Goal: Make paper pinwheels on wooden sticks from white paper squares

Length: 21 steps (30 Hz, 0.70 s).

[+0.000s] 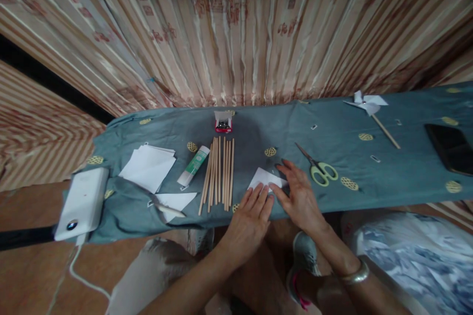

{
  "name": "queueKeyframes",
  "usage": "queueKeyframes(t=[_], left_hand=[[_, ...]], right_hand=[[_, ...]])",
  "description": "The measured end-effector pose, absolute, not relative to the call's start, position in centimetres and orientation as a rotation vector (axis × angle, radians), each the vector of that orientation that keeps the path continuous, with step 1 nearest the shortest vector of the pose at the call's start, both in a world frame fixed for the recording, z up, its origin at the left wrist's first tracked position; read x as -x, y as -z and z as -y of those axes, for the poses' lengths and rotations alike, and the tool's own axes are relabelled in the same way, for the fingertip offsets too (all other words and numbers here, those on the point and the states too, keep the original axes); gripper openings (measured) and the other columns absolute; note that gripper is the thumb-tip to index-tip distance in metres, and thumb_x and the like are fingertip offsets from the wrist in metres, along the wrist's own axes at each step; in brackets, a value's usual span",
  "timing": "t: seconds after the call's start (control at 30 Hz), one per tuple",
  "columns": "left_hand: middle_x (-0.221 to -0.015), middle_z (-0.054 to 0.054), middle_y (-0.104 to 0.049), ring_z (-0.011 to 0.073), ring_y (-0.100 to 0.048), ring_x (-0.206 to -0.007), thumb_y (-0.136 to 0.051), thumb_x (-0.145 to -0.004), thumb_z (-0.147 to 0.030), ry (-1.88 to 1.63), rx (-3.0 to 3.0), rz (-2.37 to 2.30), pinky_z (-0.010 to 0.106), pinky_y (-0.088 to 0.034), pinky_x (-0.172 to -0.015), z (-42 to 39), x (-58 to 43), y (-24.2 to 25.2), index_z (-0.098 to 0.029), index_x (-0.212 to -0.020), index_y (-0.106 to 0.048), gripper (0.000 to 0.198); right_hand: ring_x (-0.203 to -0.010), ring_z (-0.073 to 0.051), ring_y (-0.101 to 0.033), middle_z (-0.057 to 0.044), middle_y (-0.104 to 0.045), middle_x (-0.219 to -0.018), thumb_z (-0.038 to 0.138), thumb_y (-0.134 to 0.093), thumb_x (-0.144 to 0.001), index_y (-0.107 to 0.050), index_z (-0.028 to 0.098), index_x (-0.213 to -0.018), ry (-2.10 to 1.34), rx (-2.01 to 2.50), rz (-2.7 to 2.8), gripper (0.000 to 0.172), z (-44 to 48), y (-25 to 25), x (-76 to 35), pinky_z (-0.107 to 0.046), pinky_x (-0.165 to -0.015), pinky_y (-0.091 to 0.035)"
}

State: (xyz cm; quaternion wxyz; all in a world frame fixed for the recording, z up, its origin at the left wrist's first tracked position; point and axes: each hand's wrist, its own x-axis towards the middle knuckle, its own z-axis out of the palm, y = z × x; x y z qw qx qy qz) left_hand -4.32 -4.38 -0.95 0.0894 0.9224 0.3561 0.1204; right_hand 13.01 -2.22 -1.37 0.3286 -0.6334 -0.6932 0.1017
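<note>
Head view is showing two bare hands working on a folded white paper [263, 176], which is lying near the close edge of the cloth-covered surface [273, 120]. The left hand [253, 214] is lying almost flat, fingers extended side by side, resting on the paper's near edge without gripping it. The right hand [301, 197] is holding its thumb and fingers apart, the thumb touching the paper beside the left fingertips. Wooden sticks [231, 174] are lying left of the paper, with a glue stick [194, 165] beside them and a small red box [223, 127] sitting beyond. Scissors [315, 163] are lying just right of the right hand; farther right, a paper pinwheel [371, 107] is lying near the far edge. Stacked white sheets [150, 167] are lying to the left.
</note>
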Motion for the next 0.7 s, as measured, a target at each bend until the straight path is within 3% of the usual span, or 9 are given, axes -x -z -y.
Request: queueKeyframes(t=[0.27, 0.53, 0.7], left_hand=[[-0.146, 0.019, -0.042, 0.0287, -0.033, -0.138, -0.054, -0.088, -0.021, -0.307, -2.793, -1.079, 0.044, -0.038, -0.11, 5.3, 5.8, 1.0, -0.008, -0.134, -0.043, 0.05], [-0.145, 0.018, -0.044, 0.0254, -0.032, -0.139, -0.042, -0.091, -0.014, -0.308, -2.912, -1.128, 0.042, -0.04, -0.109, 7.1, 8.6, 1.2, -0.008, -0.137, -0.039, 0.046], [-0.147, 0.018, -0.041, 0.0255, -0.028, -0.141, -0.04, -0.091, -0.012, -0.3, -2.898, -1.128, 0.043, -0.038, -0.11, 7.3, 8.6, 1.5, -0.008, -0.139, -0.036, 0.048]], right_hand=[[-0.132, -0.031, -0.041, -0.021, -0.046, -0.139, 0.036, -0.044, -0.092, -0.054, 0.013, -0.122, -0.222, 1.718, 1.751, 0.039, 3.1, 2.3, -13.9, -0.053, -0.105, -0.037], [-0.127, -0.032, -0.045, -0.023, -0.05, -0.134, 0.029, -0.042, -0.09, -0.059, 0.01, -0.114, -0.199, 1.718, 1.714, 0.036, 3.2, 2.6, -16.0, -0.052, -0.105, -0.037], [-0.124, -0.028, -0.049, -0.017, -0.054, -0.131, 0.033, -0.037, -0.094, -0.06, 0.017, -0.114, -0.262, 1.658, 1.728, 0.034, 3.2, 1.3, -15.1, -0.05, -0.104, -0.038]])
